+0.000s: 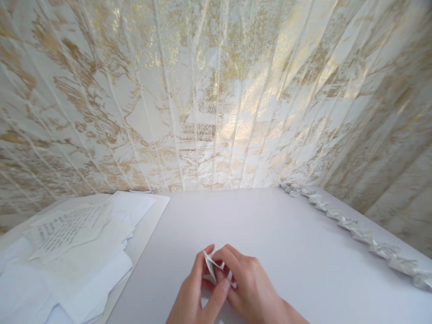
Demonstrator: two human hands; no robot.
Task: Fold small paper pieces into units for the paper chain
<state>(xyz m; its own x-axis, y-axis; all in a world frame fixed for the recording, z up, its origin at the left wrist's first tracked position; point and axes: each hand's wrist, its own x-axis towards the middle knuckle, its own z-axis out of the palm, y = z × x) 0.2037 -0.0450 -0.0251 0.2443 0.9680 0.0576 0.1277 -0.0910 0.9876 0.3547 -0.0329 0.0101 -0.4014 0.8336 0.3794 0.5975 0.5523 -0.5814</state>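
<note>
Both of my hands meet low in the middle of the view over a white table (256, 225). My left hand (194, 292) pinches a small folded piece of white paper (209, 264) between thumb and fingers. My right hand (248, 285) grips the same folded paper from the right side, its fingers curled over it. The paper stands just above the tabletop, and most of it is hidden by my fingers.
A loose pile of white sheets (77, 252), some printed with text, lies on the left. A row of several small folded paper pieces (357, 231) runs along the table's right edge. A white and gold curtain (216, 90) hangs behind.
</note>
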